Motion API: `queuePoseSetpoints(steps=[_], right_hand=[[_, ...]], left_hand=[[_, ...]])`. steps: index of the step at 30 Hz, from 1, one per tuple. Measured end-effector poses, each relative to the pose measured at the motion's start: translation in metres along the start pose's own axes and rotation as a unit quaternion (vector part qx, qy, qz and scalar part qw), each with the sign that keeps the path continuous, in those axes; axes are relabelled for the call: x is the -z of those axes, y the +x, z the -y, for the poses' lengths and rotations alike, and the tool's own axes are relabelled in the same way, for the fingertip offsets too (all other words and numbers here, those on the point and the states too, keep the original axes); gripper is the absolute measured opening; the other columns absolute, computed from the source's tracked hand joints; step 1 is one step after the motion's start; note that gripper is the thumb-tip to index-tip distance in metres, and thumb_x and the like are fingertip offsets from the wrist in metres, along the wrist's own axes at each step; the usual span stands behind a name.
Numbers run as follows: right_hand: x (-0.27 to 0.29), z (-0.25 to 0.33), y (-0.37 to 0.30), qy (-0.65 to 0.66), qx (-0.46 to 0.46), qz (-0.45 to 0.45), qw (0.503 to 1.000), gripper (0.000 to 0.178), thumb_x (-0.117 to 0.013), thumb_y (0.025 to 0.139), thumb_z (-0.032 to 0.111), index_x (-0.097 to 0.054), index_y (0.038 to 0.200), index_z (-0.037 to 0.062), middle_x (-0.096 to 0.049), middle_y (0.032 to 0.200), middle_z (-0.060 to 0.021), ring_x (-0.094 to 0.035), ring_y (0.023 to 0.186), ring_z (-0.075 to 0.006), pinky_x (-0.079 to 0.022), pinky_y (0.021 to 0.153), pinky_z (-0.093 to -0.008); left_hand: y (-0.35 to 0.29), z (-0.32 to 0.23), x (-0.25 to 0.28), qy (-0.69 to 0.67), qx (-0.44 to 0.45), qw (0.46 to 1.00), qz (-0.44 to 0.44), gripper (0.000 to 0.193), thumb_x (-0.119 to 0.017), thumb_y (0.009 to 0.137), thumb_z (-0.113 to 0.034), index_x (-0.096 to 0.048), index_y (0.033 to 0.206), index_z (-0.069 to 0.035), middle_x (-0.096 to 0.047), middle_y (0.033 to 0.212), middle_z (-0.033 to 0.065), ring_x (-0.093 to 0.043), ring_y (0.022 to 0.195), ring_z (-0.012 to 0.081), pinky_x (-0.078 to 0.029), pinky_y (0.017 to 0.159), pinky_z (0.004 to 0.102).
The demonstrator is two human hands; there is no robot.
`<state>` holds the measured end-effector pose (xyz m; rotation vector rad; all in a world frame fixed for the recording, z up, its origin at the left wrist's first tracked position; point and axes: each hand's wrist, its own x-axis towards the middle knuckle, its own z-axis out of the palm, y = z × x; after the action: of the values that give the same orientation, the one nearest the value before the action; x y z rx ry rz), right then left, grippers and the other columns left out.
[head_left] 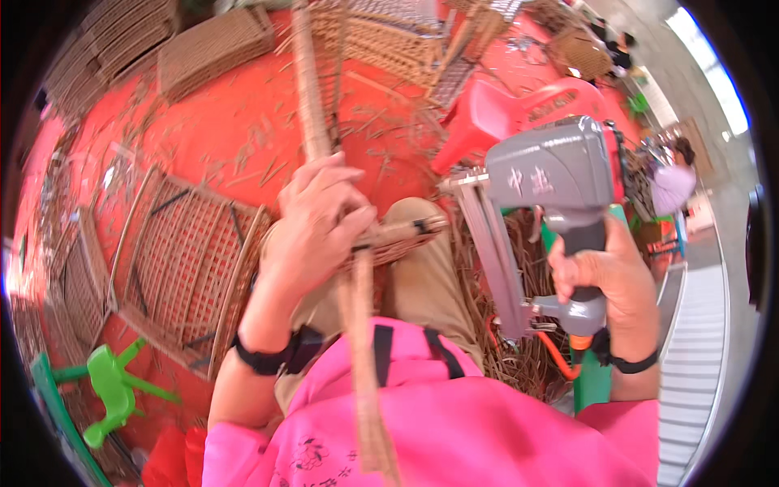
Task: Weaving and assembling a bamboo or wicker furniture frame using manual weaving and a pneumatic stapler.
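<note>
My right hand is wrapped round the black grip of a pneumatic nail gun. The tool has a grey head, a long slanted magazine and an orange hose at its base; it is raised to the right of my lap, apart from the wicker. Over my lap, my left hand is closed round a long wicker-wrapped pole, which runs from the far edge down toward my pink apron. A narrow woven wicker piece sticks out beside that hand across my knee. My left fingertips are partly blurred.
Woven wicker panels lean at the left, near a green stool. Stacked wicker pieces stand far left. Beyond the nail gun is a red plastic chair. Cut strips litter the red floor. People sit at far right.
</note>
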<state>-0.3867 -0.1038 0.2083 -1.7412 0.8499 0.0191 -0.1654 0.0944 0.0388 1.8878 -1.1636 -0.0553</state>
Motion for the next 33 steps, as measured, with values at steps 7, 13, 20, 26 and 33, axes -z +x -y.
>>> queuePoseSetpoints(steps=[7,13,20,26,33], right_hand=[[0.039,-0.105,0.052,0.314,0.182,-0.152,0.919,0.087,-0.074,0.075,0.004,-0.030,0.150,-0.0002,-0.060,0.102,-0.0098,-0.062,0.079,-0.0141,-0.053,0.069,-0.0308],[0.103,-0.187,0.139,0.090,0.140,-0.366,0.916,0.091,-0.073,0.075,0.010,-0.025,0.151,-0.0032,-0.062,0.111,-0.0210,-0.067,0.089,-0.0270,-0.053,0.079,-0.0375],[0.151,-0.213,0.243,-0.115,-0.037,-0.447,0.886,0.072,-0.061,0.078,0.011,-0.035,0.143,-0.0056,-0.065,0.110,-0.0317,-0.065,0.103,-0.0438,-0.052,0.089,-0.0484],[0.182,-0.257,0.303,-0.161,-0.058,-0.503,0.847,0.063,-0.072,0.078,0.023,-0.048,0.130,-0.0019,-0.065,0.112,-0.0280,-0.064,0.105,-0.0443,-0.051,0.092,-0.0498],[0.266,-0.307,0.247,-0.324,-0.058,-0.595,0.733,0.027,-0.063,0.083,0.015,-0.064,0.107,0.0023,-0.067,0.105,-0.0209,-0.065,0.102,-0.0387,-0.053,0.086,-0.0483]], left_hand=[[0.002,-0.006,0.017,-0.026,0.098,0.989,0.109,0.039,-0.079,0.066,-0.020,-0.068,0.100,-0.005,-0.053,0.133,0.0180,-0.048,0.129,0.0320,-0.037,0.107,0.0409],[0.012,-0.009,0.016,-0.183,0.227,0.951,0.100,0.022,-0.072,0.067,0.006,-0.068,0.088,0.000,-0.057,0.114,0.0089,-0.051,0.066,0.0029,-0.044,0.067,0.0216],[0.013,-0.019,0.012,-0.175,0.241,0.952,0.075,0.023,-0.072,0.066,0.004,-0.069,0.088,0.000,-0.059,0.099,0.0048,-0.051,0.066,0.0032,-0.045,0.068,0.0224],[0.018,-0.029,0.008,-0.173,0.235,0.953,0.081,0.022,-0.074,0.067,0.001,-0.068,0.089,0.000,-0.058,0.085,0.0020,-0.054,0.069,0.0040,-0.046,0.074,0.0238],[0.010,-0.023,0.012,-0.183,0.233,0.952,0.071,0.023,-0.073,0.067,0.004,-0.067,0.089,0.000,-0.058,0.110,0.0075,-0.054,0.068,0.0041,-0.047,0.069,0.0223]])
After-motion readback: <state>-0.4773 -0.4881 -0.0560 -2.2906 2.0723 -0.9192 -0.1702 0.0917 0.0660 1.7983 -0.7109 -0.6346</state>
